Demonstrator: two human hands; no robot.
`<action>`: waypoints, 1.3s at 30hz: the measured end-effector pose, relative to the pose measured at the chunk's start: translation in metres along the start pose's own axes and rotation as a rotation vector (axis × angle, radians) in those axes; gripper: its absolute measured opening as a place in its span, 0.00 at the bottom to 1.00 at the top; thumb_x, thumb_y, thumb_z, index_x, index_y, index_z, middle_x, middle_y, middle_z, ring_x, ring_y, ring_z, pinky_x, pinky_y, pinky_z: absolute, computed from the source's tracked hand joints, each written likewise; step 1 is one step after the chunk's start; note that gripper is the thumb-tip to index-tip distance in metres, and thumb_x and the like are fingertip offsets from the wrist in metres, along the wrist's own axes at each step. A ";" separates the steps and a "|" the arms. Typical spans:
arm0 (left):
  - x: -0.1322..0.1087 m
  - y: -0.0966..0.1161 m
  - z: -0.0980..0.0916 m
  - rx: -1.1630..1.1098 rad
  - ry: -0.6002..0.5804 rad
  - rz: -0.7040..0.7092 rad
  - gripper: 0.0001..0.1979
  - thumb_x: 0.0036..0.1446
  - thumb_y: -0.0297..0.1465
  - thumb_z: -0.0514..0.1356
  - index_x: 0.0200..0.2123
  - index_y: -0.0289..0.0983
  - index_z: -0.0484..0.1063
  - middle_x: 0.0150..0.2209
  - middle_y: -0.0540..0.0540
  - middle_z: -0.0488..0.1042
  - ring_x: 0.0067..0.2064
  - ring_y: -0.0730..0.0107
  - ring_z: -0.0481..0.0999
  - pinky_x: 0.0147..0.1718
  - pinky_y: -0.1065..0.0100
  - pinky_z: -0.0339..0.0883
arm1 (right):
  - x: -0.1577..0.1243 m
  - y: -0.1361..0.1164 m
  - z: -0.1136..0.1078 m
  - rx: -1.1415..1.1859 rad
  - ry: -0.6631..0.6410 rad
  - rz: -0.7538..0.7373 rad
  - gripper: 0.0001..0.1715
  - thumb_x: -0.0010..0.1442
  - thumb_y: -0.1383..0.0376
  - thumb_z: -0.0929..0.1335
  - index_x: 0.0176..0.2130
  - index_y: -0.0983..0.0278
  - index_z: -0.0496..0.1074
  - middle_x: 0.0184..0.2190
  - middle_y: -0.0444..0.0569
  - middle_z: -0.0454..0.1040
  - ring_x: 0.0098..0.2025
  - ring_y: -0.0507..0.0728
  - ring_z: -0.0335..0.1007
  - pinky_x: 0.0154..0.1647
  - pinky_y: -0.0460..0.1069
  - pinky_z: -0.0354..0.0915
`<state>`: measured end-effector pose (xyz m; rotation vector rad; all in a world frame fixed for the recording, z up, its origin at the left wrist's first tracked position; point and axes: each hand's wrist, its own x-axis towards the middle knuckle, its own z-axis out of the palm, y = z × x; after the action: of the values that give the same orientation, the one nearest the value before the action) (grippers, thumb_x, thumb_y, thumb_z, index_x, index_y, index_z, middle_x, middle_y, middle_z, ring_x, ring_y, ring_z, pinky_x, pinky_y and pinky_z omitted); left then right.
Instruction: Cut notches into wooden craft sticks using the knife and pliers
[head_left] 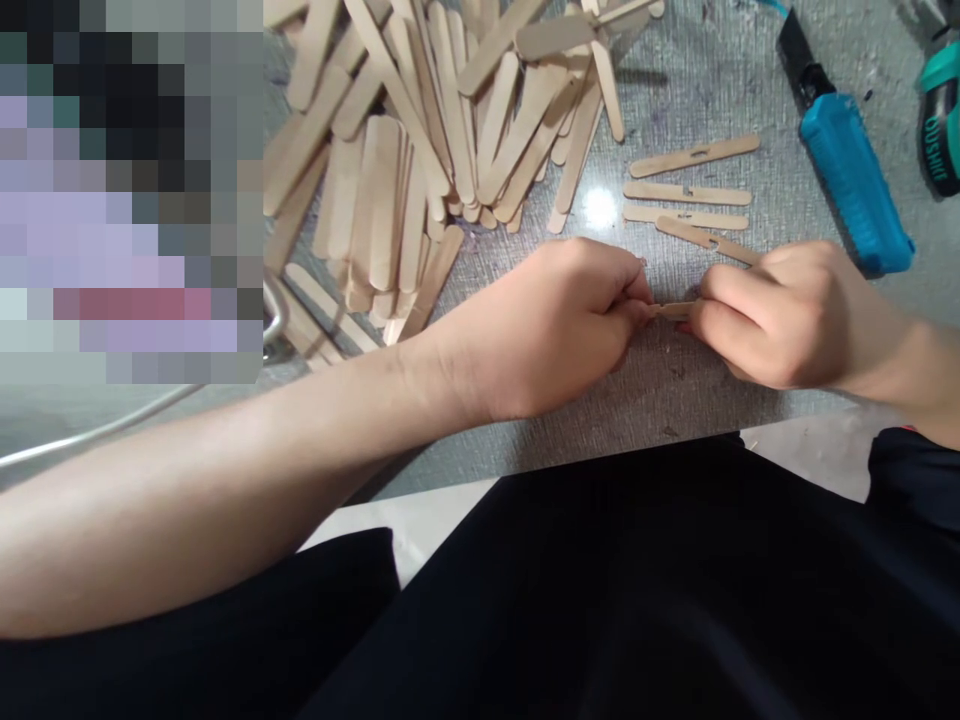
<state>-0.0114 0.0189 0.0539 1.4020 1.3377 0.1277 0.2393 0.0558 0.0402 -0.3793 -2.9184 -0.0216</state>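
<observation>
Between my two hands, low over the front of the table, is a wooden craft stick [675, 311]; only its short middle part shows. My left hand [574, 320] pinches one end of it, fingers closed. The other end is in the closed fingers of my right hand [784, 315]. Just beyond the hands lie several craft sticks [686, 193] with small notches or holes near their middles. One notched stick [705, 240] slants across toward my right hand, which partly covers its end.
A large heap of plain craft sticks [382, 200] spreads over the grey table [465, 440] at the left. Sticks joined like a propeller [596, 35] lie at the back. On the right are a blue utility knife [855, 180] with its dark blade out and a teal-and-black tool [941, 120].
</observation>
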 end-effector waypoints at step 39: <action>-0.008 0.009 -0.009 0.047 -0.061 -0.024 0.15 0.74 0.25 0.60 0.31 0.38 0.74 0.34 0.51 0.80 0.37 0.71 0.75 0.39 0.63 0.61 | 0.008 0.007 -0.015 0.067 -0.292 0.012 0.22 0.79 0.73 0.62 0.36 0.62 0.78 0.28 0.43 0.69 0.27 0.53 0.41 0.31 0.55 0.41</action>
<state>-0.0150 0.0211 0.0681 1.4180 1.3137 0.0375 0.2367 0.0640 0.0564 -0.4214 -3.1929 0.1452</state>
